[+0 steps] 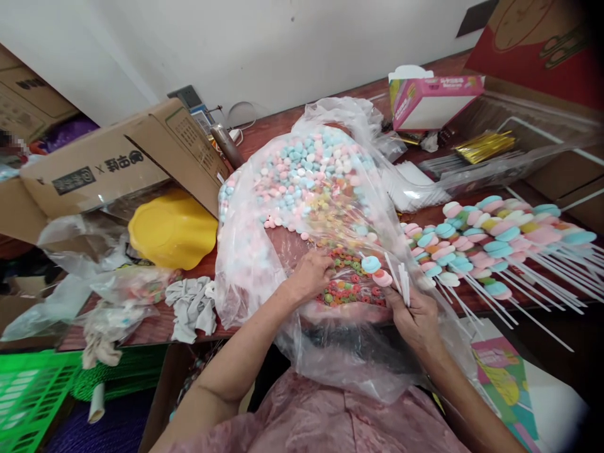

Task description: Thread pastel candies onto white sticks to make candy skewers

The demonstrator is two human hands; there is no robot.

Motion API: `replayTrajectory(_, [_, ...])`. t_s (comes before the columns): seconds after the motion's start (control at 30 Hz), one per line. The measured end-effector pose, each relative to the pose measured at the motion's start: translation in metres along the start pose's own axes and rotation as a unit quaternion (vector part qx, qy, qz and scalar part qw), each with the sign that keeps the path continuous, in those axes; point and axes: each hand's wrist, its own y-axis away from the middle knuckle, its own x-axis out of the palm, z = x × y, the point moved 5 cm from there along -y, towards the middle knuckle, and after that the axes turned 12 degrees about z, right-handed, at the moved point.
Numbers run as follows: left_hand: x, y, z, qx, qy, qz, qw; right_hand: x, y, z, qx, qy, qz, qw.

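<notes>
Along the table's right edge finished skewers [500, 242] lay piled while my right hand [415, 318] pinched a part-filled stick [394, 277] and my left hand [309, 277] picked among loose candies [302, 170].

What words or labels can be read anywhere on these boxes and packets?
Brown cardboard box: black printed characters with an "X", seen upside down, otherwise not legible.
Pink and white carton: small print on top, too blurred to read.
Red cardboard box: gold ornament only, no readable word.
Pink and green printed sheet: pictures, no legible text.
</notes>
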Motion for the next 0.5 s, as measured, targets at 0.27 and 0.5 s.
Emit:
replayTrajectory(0.27, [0.014,0.007,-0.016,0.033,-0.046,-0.025,0.998,0.0,0.001,-0.001,0.003,0.003,-0.002,1.0])
replayTrajectory(0.5, [-0.006,0.018,0.006,-0.013,0.314,-0.151,0.937,-0.003,-0.002,0.005,-0.008,-0.002,-0.002,1.0])
